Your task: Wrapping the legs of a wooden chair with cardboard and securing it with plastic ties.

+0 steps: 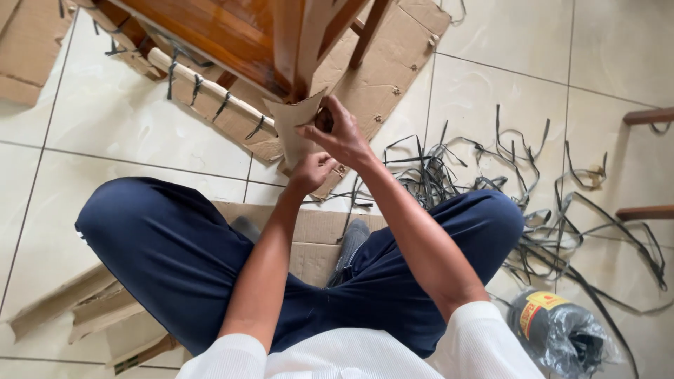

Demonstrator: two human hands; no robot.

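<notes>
We are sitting cross-legged on the tiled floor [126, 119], wrapping a strip of brown cardboard [295, 119] around the leg of a wooden chair [232, 35] that lies tipped in front of us. The step in hand, as we judge it, is forming that cardboard sleeve around the leg: the right hand [340, 133] is closed over the cardboard's upper edge, pinching it against the wood, while the left hand [312, 170] sits just below with fingers curled on the lower part of the same piece (whether it grips the cardboard or only steadies it we cannot tell).

Another leg of the chair is already sleeved in cardboard and tied at intervals with dark strapping [196, 88]. The next move, we would guess, calls for keeping the wrap tight with one hand while binding it in like manner.

A tangle of loose black straps [533, 182] lies on the floor to our right. Near our right knee stands a roll of the strap in a clear plastic bag [562, 330], the only container here. Flattened cardboard sheets [312, 231] lie under our legs.
</notes>
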